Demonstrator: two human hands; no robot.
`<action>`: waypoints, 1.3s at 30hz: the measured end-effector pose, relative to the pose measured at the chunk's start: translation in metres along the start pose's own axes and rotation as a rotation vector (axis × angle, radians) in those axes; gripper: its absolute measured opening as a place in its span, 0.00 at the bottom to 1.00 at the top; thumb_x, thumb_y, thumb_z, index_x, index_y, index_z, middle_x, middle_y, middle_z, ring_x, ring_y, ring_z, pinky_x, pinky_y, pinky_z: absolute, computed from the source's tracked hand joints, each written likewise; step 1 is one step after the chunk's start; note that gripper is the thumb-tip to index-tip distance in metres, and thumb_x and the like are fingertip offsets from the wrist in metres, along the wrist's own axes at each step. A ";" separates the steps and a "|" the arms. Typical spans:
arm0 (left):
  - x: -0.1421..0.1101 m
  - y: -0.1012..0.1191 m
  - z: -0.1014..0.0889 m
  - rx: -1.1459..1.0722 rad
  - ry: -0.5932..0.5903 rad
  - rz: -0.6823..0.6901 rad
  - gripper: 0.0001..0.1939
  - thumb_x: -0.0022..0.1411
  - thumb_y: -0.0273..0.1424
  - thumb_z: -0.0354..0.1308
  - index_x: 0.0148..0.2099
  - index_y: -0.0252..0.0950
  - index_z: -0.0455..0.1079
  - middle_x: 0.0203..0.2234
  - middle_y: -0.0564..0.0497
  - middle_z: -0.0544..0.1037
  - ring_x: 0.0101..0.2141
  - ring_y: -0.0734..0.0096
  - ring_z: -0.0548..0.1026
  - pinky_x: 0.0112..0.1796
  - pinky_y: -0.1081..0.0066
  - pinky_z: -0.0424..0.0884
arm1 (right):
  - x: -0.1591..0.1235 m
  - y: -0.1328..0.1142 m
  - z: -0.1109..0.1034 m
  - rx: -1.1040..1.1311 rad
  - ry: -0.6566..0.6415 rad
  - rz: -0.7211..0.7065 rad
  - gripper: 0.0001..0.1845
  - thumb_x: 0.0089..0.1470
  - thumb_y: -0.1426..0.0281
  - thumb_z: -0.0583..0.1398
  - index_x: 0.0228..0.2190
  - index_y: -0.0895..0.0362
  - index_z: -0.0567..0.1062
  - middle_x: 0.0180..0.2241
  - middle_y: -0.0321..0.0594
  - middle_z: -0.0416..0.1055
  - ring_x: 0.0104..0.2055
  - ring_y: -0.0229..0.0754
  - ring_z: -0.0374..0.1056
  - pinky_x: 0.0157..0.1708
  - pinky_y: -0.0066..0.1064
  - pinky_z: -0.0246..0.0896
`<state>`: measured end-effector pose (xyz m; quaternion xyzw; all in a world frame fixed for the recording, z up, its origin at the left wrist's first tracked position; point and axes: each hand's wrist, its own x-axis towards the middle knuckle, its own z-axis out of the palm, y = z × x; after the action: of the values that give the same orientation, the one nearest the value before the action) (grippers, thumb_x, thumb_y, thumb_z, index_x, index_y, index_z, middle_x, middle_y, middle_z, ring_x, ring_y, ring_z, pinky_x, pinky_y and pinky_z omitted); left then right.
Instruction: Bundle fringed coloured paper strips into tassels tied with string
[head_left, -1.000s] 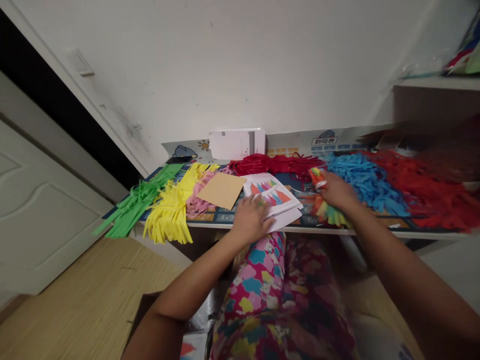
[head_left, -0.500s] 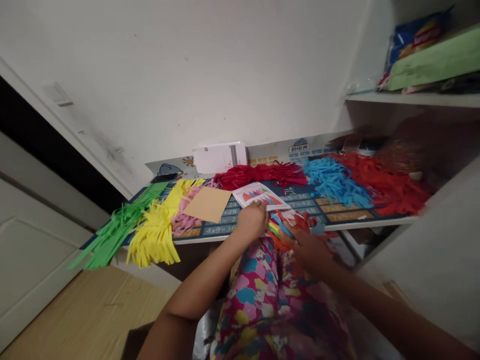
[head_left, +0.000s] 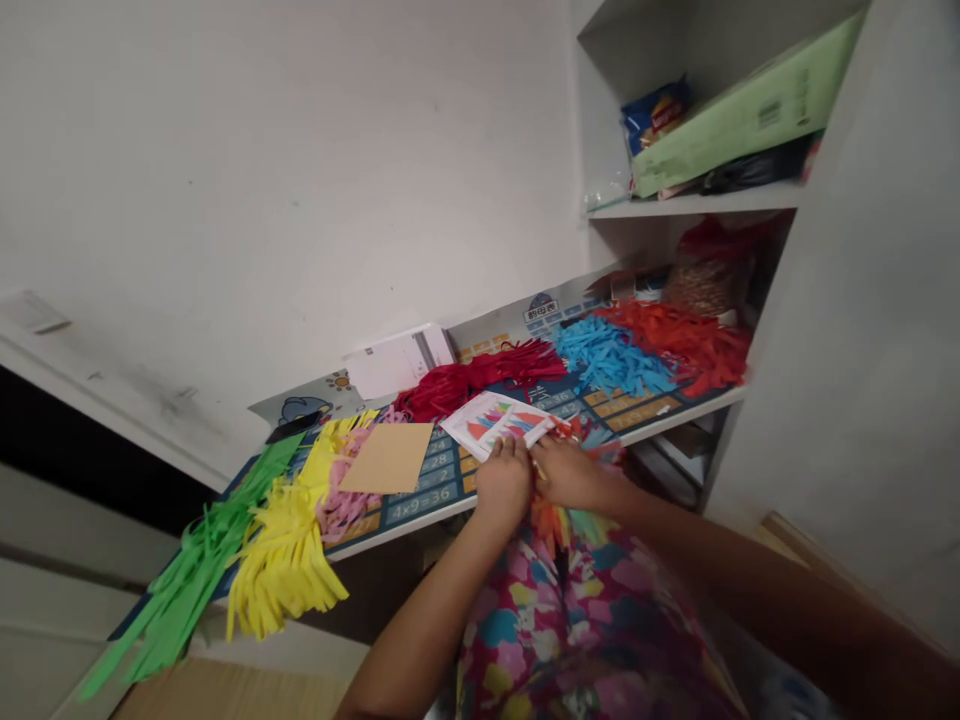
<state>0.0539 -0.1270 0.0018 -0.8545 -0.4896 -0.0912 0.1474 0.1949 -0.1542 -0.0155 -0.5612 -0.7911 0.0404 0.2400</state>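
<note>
My left hand (head_left: 503, 482) rests at the desk's front edge, fingers curled against the near edge of a white printed sheet (head_left: 495, 421) with coloured triangles. My right hand (head_left: 566, 470) sits right beside it, closed on a bundle of multicoloured paper strips (head_left: 559, 520) that hangs down below the desk edge over my lap. The two hands touch each other. What the left fingers grip is hidden.
On the desk mat (head_left: 427, 480) lie piles of cut paper strips: green (head_left: 187, 570), yellow (head_left: 289, 545), pink (head_left: 341, 505), dark red (head_left: 472, 375), blue (head_left: 607, 355), red-orange (head_left: 686, 340). A tan card (head_left: 390, 457) lies near the pink pile. A white box (head_left: 397, 360) stands at the wall. Shelves (head_left: 705, 200) rise right.
My right hand brought the multicoloured bundle from the desk top down to the front edge and then against my left hand. The camera swung right and tilted.
</note>
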 end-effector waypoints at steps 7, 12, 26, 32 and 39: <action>-0.006 0.005 0.012 -0.042 0.004 -0.025 0.20 0.69 0.26 0.51 0.60 0.31 0.70 0.57 0.35 0.75 0.58 0.53 0.73 0.54 0.59 0.74 | -0.033 0.051 -0.021 0.203 0.476 0.180 0.21 0.60 0.60 0.58 0.51 0.54 0.76 0.55 0.49 0.72 0.60 0.54 0.63 0.62 0.52 0.49; -0.004 0.004 0.012 -0.036 0.007 -0.037 0.19 0.69 0.26 0.51 0.60 0.29 0.70 0.56 0.34 0.76 0.57 0.52 0.74 0.54 0.57 0.74 | 0.017 0.107 -0.030 0.354 0.241 0.171 0.24 0.53 0.70 0.58 0.52 0.55 0.77 0.45 0.40 0.79 0.46 0.44 0.74 0.46 0.34 0.67; -0.002 0.009 0.013 -0.067 -0.012 -0.061 0.20 0.71 0.26 0.48 0.62 0.28 0.68 0.58 0.34 0.73 0.59 0.52 0.72 0.55 0.58 0.71 | -0.054 0.012 0.017 -0.075 0.137 0.000 0.31 0.56 0.73 0.57 0.61 0.65 0.68 0.63 0.57 0.62 0.64 0.56 0.59 0.63 0.47 0.57; -0.004 0.007 -0.001 -0.065 -0.021 -0.065 0.24 0.65 0.22 0.53 0.63 0.29 0.68 0.59 0.33 0.73 0.59 0.52 0.72 0.56 0.58 0.72 | -0.016 0.018 -0.013 -0.100 0.041 0.060 0.25 0.58 0.76 0.54 0.57 0.65 0.72 0.60 0.57 0.66 0.58 0.52 0.67 0.58 0.41 0.63; -0.004 0.006 -0.017 -0.062 -0.039 -0.098 0.25 0.66 0.22 0.52 0.65 0.28 0.66 0.59 0.32 0.72 0.59 0.52 0.72 0.55 0.59 0.72 | -0.023 0.010 -0.010 -0.097 -0.006 -0.016 0.24 0.60 0.79 0.51 0.56 0.65 0.71 0.58 0.59 0.67 0.59 0.53 0.65 0.59 0.44 0.60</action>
<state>0.0572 -0.1389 0.0155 -0.8354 -0.5304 -0.0966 0.1065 0.2131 -0.1731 -0.0177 -0.5657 -0.7973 0.0017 0.2106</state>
